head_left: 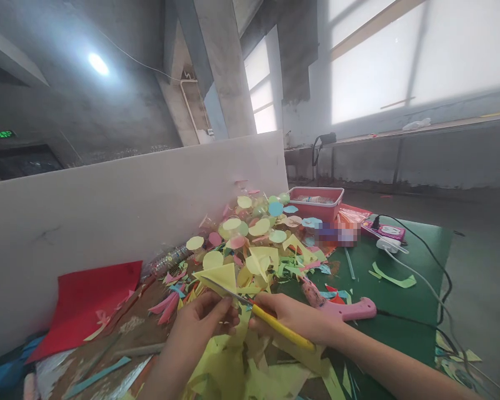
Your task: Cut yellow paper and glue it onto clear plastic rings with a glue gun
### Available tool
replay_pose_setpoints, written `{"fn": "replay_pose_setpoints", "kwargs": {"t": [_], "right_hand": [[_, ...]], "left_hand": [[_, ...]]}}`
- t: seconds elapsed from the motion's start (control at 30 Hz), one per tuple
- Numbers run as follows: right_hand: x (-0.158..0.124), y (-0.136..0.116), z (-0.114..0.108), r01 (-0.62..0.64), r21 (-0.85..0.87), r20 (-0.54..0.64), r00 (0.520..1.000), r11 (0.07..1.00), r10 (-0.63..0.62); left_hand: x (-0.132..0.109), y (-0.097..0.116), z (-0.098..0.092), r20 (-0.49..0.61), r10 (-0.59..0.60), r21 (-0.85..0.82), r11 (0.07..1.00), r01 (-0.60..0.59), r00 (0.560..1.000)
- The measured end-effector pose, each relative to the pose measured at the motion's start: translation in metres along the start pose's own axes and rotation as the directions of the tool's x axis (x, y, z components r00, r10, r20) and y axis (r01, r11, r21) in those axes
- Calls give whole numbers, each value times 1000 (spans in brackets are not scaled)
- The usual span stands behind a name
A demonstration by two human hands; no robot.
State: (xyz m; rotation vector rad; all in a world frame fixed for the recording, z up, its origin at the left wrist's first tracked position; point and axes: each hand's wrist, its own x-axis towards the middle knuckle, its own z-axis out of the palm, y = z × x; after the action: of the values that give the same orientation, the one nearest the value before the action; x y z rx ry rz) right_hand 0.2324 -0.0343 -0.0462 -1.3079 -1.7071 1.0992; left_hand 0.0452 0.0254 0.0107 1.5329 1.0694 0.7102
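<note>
My left hand [206, 318] pinches a piece of yellow paper [221, 275] by its lower edge, thumb on top. In my right hand [289, 314] is a pair of scissors with yellow handles [283, 328]. Their blades lie across the yellow paper, close to my left fingertips. My right fingers wrap round the handles and are partly hidden. Below both hands lie loose yellow paper scraps [227, 358]. A pink hot glue gun [354, 309] rests just right of my right hand, with its cord running off to the right.
A pile of coloured paper circles [259, 226] stands beyond my hands. Behind it are a white panel [129, 205] and a pink basket [320, 209]. Red paper [87, 305] lies left. Cords and a white plug [389, 244] cross the green table [420, 244] at the right.
</note>
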Motion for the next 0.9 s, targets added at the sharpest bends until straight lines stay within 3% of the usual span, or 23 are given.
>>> {"fn": "replay_pose_setpoints", "kwargs": {"t": [0.5,0.73,0.9], "right_hand": [[-2,-4,2,-11,79,8,1000,997,11],[-3,-8,1,-8,94,-2,1000,996,8],[-4,-8,2,-5,86,-13,1000,996,7]], "left_hand": [[-4,5,2,0,-4,67,998,4,1000],[-9,10,3,-91,116,74,991,-109,989],[-9,9,5,-120,135,46,990,-130,984]]}}
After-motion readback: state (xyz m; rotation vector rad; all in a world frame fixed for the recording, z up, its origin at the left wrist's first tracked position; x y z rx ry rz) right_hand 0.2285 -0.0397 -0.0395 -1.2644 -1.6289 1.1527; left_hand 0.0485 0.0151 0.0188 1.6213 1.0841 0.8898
